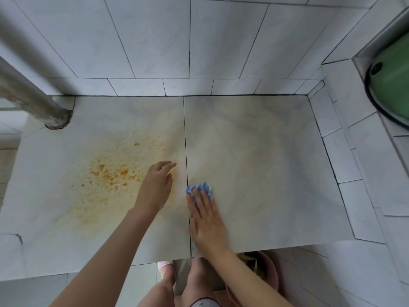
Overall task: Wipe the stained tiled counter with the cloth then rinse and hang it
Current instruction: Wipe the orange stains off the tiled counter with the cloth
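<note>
Home kitchen or wash area indicated. Pale marbled tiles are seen throughout: a tiled counter (254, 151) across the middle of the frame, a tiled wall (155, 41) above it. Orange spatter (110, 171) is noted on the counter at centre left. A metal pipe (28, 94) is set into the counter at upper left. A green enamel basin (391, 85) is seen at the right edge. A pink tub (272, 275) is kept under the counter at the bottom, and a pink slipper (164, 265) is noted at lower centre.

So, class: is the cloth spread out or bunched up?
Bunched, not spread: the cloth peeks out crumpled from under the flat right hand.
</note>
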Demonstrator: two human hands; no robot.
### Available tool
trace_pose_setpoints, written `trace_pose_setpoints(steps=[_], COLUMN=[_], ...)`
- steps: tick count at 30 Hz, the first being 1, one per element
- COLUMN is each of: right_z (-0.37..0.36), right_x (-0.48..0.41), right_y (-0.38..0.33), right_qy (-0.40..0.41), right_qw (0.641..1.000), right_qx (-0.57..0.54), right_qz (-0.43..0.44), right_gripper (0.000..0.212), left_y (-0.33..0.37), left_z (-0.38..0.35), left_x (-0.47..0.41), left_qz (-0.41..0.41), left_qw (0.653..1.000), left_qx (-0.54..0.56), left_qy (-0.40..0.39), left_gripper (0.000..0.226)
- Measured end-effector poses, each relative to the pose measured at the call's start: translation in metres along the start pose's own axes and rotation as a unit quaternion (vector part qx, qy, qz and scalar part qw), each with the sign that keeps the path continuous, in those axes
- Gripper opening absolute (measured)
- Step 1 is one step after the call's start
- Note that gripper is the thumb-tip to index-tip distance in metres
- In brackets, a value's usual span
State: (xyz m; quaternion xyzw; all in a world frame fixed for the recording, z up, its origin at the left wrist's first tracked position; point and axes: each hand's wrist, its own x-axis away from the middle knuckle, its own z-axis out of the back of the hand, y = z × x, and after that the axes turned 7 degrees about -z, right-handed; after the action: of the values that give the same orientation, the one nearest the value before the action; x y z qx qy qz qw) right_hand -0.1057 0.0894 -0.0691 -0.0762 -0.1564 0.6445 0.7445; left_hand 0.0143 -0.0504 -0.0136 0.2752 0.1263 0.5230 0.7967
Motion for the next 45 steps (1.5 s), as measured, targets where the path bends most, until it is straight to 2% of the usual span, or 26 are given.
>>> trace_pose_setpoints(steps=[3,7,13,19,31,36,41,45], right_z=[-0.009,-0.006,0.01,0.002,-0.032,-0.034,-0.03,-0.03], right_x=[0.014,0.012,0.0,-0.008,-0.028,-0.027,-0.026,-0.032], right_y=[-0.023,-0.013,0.033,-0.001,-0.103,-0.1,-0.086,-0.075], right_qy=[-0.007,-0.015,0.042,0.064,0.031,0.028,0.047,0.05], right_qw=[1.0,0.999,0.991,0.979,0.993,0.993,0.991,0.991], right_qx=[0.002,0.029,0.033,0.025,0.05,0.074,0.084,0.087], right_qz=[0.01,0.035,-0.126,-0.191,-0.098,-0.086,-0.088,-0.087], right_gripper=[0.057,0.057,0.056,0.056,0.059,0.055,0.056,0.056], left_y=[-0.007,-0.018,-0.033,-0.057,-0.118,-0.132,-0.142,-0.138], left_z=[0.002,0.005,0.015,0.028,0.052,0.054,0.053,0.051], left_x=[0.016,0.035,0.053,0.074,0.136,0.157,0.169,0.171], left_qz=[0.009,0.019,0.031,0.055,0.136,0.201,0.226,0.248], left_qw=[1.0,1.0,0.999,0.996,0.985,0.973,0.965,0.959], left_qx=[0.002,0.006,0.014,0.026,0.005,-0.071,-0.092,-0.068], left_qy=[0.012,0.02,0.039,0.067,0.103,0.09,0.098,0.119], left_gripper=[0.037,0.037,0.038,0.039,0.043,0.06,0.077,0.082])
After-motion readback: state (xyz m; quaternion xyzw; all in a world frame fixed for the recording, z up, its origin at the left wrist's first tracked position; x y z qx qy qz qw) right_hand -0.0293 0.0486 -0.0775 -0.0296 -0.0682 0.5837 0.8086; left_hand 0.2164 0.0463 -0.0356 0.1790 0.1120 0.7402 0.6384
